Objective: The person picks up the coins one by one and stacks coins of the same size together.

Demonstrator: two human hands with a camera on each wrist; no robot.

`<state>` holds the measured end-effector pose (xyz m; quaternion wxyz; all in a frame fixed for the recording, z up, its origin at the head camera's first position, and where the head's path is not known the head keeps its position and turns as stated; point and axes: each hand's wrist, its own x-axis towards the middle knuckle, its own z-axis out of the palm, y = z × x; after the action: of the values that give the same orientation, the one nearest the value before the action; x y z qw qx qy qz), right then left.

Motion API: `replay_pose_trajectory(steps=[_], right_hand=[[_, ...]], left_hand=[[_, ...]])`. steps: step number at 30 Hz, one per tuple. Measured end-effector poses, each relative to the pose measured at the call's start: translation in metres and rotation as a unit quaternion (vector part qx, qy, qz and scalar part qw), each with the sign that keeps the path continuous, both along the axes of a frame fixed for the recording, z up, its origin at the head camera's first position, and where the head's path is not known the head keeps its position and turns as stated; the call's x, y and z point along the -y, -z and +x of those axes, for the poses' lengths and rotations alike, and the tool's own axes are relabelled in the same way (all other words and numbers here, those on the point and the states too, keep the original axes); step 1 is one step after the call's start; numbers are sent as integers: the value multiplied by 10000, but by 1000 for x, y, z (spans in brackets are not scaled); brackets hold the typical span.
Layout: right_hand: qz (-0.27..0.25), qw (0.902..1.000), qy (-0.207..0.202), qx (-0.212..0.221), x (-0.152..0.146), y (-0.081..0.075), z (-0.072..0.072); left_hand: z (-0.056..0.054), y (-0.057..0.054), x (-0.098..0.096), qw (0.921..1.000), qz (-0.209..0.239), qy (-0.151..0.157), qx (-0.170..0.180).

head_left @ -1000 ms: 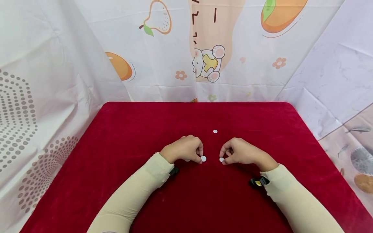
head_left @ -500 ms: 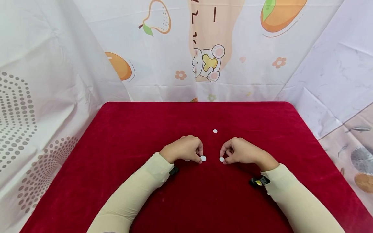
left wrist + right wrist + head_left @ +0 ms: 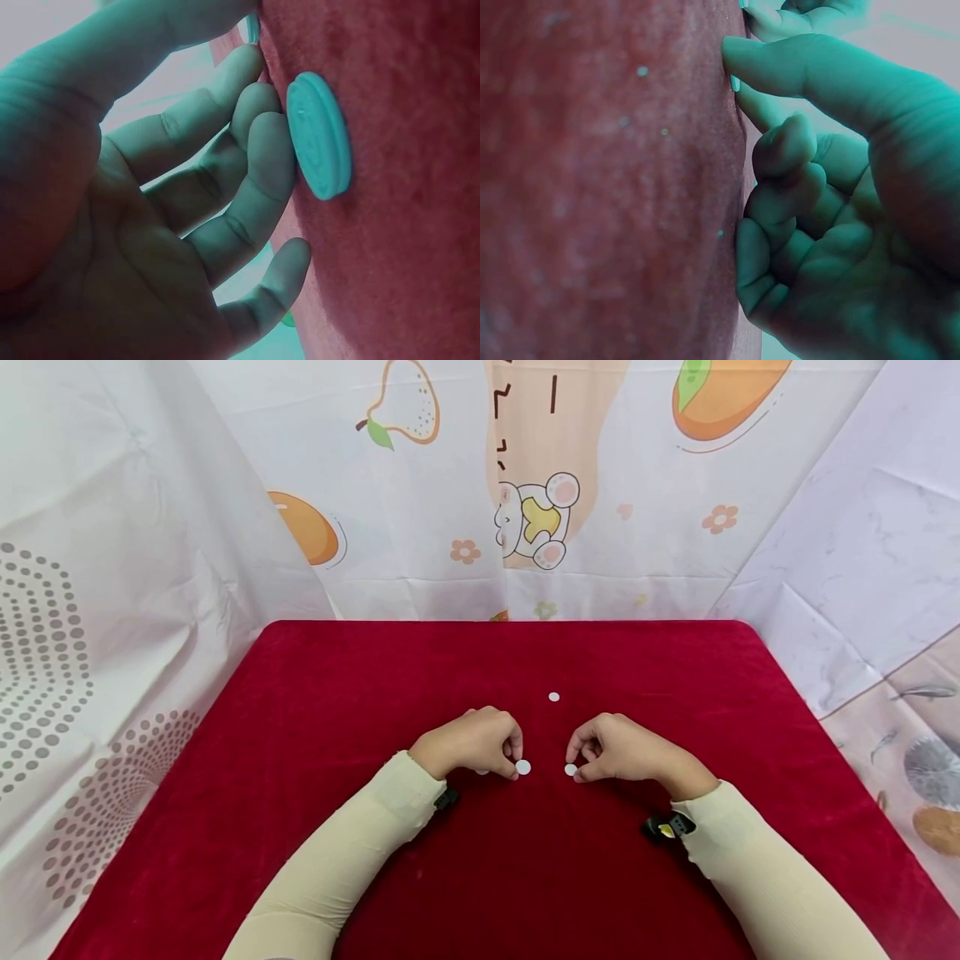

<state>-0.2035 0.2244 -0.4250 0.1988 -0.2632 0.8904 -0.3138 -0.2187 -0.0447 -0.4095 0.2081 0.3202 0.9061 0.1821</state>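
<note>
My left hand [image 3: 474,745] is low over the cloth, thumb and index finger pinching the edge of a small white disc [image 3: 523,767]. Facing it, my right hand [image 3: 609,752] pinches a second white disc [image 3: 571,770] between thumb and index finger; a sliver of that disc [image 3: 735,82] shows in the right wrist view. Below the left palm lies another disc [image 3: 319,136], round and thick, with a raised rim and markings too faint to read. The head view shows only its edge, the rest hidden by the hand. The other left fingers are loosely bent beside it.
One more white disc [image 3: 553,697] lies farther back on the table, between and beyond the hands. A red velvet cloth [image 3: 360,677] covers the table. Printed white curtains [image 3: 420,527] hang behind it and along both sides. A small dark device [image 3: 667,828] sits at the right cuff.
</note>
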Motion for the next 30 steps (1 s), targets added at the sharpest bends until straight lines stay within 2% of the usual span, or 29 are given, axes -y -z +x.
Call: replay_pose_trajectory(steps=[20, 23, 30], right_hand=[[-70, 10000, -2, 47, -7, 0, 1], [-66, 10000, -33, 60, -5, 2, 1], [-77, 9999, -72, 18, -2, 2, 0]], left_hand=[[-6, -8, 1, 9998, -98, 140, 93], [-6, -7, 1, 9998, -164, 142, -3], [-10, -9, -2, 9978, -245, 53, -615]])
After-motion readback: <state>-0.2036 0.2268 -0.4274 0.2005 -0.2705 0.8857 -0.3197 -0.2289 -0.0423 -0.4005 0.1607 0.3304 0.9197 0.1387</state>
